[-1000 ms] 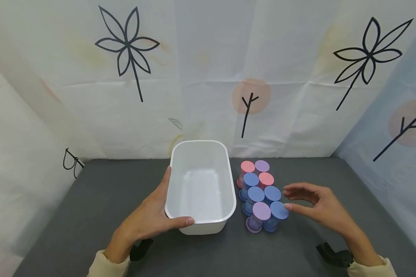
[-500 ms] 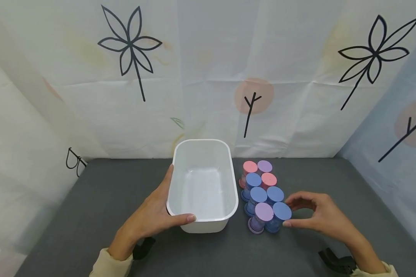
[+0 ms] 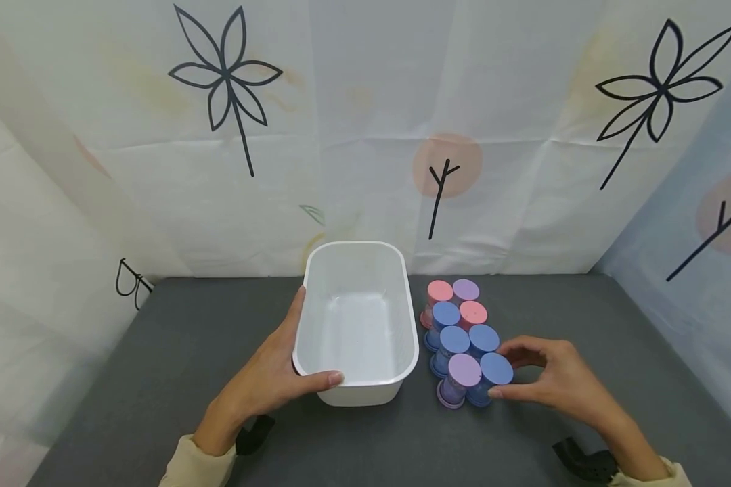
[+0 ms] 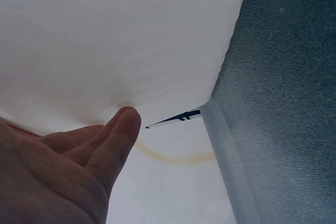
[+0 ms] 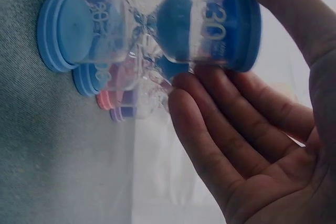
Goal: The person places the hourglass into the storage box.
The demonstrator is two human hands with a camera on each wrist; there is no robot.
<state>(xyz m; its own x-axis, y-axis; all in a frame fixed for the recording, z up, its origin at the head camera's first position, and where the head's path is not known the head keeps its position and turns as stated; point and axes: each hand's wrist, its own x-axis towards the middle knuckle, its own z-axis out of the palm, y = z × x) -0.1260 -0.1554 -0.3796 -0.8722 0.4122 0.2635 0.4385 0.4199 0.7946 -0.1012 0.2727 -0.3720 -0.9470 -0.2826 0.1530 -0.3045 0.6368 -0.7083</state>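
Observation:
A white plastic tub (image 3: 356,325) stands on the grey table (image 3: 158,379). My left hand (image 3: 280,372) grips its near left corner, thumb over the front rim and fingers along the left wall. In the left wrist view the left hand (image 4: 63,171) lies against the tub's (image 4: 105,40) white wall. Right of the tub stands a tight cluster of several sand timers with pink, purple and blue caps (image 3: 459,318). My right hand (image 3: 542,379) pinches the nearest blue sand timer (image 3: 495,370) between thumb and fingers. In the right wrist view, the right hand's fingers (image 5: 210,108) touch the blue sand timer's (image 5: 178,24) glass.
Printed fabric walls (image 3: 365,135) close off the table at the back, left and right. A black wrist mount (image 3: 252,433) sits under the left forearm and another (image 3: 585,460) under the right. Bare grey table lies left of the tub and right of the timers.
My right hand has moved left to the cluster and its thumb and fingers have closed round the nearest blue sand timer. The left hand and the tub have stayed put.

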